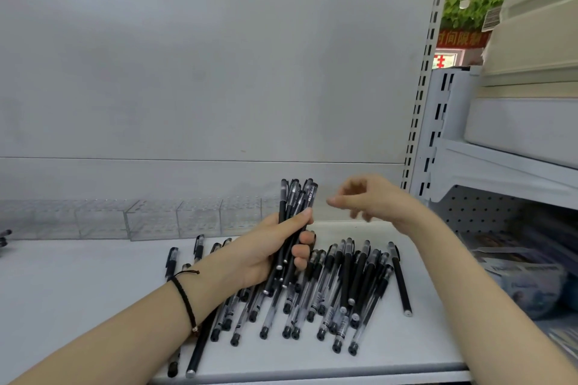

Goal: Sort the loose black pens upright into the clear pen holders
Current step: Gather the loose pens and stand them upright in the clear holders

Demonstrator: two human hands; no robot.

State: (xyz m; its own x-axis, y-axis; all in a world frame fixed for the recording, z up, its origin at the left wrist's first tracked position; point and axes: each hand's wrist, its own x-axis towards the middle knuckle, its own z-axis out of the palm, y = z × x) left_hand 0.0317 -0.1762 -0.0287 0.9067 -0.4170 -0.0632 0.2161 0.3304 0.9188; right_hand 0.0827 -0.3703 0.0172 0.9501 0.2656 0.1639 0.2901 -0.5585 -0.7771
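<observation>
Left grip (266, 247) clutches about six pens (294, 206); right grip (369, 197) loosely curled, empty.

Left grip (272, 248) clenched, right grip (373, 197) raised, loose

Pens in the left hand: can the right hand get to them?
Probably yes: the right hand hovers empty beside the pens that the left hand grips, with nothing between them.

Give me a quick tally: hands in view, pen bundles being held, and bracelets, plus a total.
Hands: 2, the left hand and the right hand
Held bundles: 1, the pen bundle in the left hand
Bracelets: 1, the bracelet on the left wrist
Total: 4
</observation>
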